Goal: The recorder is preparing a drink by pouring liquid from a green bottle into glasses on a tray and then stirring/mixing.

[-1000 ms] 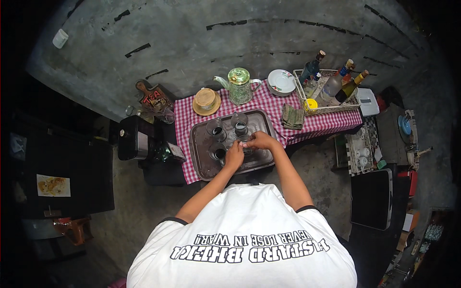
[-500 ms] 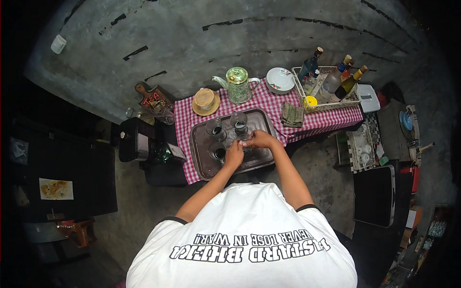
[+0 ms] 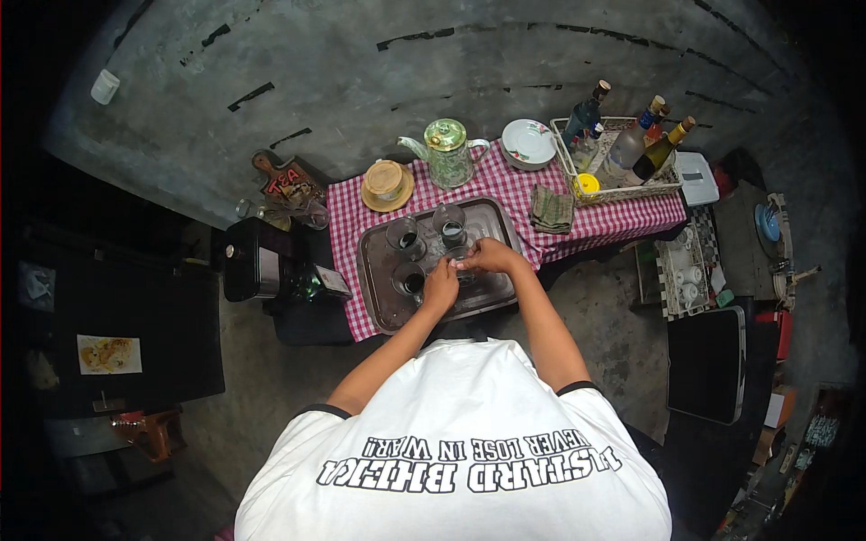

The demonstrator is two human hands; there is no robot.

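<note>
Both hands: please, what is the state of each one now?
Left hand: fingers bent over the tray; whether closed on anything cannot be told.
Right hand: fingers bent close to the left hand's; its grip also cannot be told.

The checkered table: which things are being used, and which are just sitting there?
Seemingly in use: glass cups, brown tray, left hand, right hand.

Seemingly just sitting there: green teapot, folded cloth, white dishes, bottles.

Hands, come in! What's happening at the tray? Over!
Left hand, right hand close together over tray. Three glasses nearby, dark inside. Anything held: hidden by fingers.
</note>
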